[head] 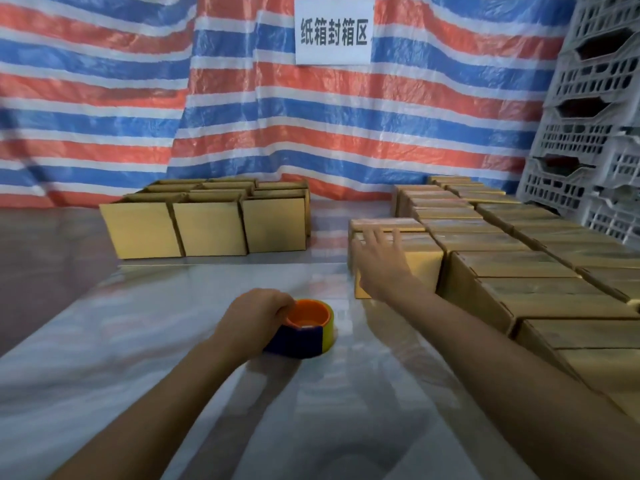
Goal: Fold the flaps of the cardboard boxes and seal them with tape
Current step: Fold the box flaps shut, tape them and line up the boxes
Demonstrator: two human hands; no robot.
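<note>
My left hand [257, 318] grips a tape dispenser [308, 329] with an orange core and blue and yellow sides, which rests on the shiny table near the middle. My right hand [379, 259] reaches forward with fingers spread and straight, lying on the top and front of a closed cardboard box [420, 258] at the near-left corner of the right-hand group. Part of that box's front is hidden behind the hand.
Several open boxes [207, 220] with raised flaps stand at the back left. Rows of closed taped boxes [526, 268] fill the right side. Grey plastic crates [588, 116] are stacked at the far right. A striped tarp with a white paper sign [333, 31] hangs behind the table [173, 341].
</note>
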